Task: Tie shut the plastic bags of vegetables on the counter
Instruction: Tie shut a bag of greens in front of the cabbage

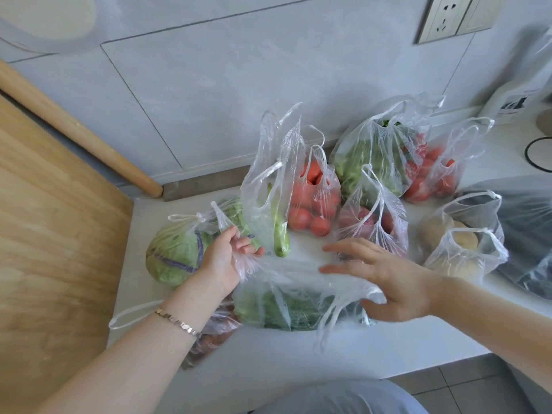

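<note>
A clear plastic bag of leafy greens (283, 306) lies at the front of the white counter (373, 354). My left hand (227, 261) grips a bunched handle at the bag's left end. My right hand (385, 279) hovers over the bag's right side, fingers spread, its thumb near a loose handle. Behind them a tied bag holds a cabbage (176, 252). A tall open bag holds a cucumber (279, 231). Beside it stand a tomato bag (313, 204) and a bag of red onions (373, 222).
Further back sit a bag of green vegetables (370, 156) and a second tomato bag (433, 174). A potato bag (463, 246) and a dark bag (534, 234) are at right. A brown-filled bag (215, 333) lies under my left forearm. Wooden panel (53, 234) bounds the left.
</note>
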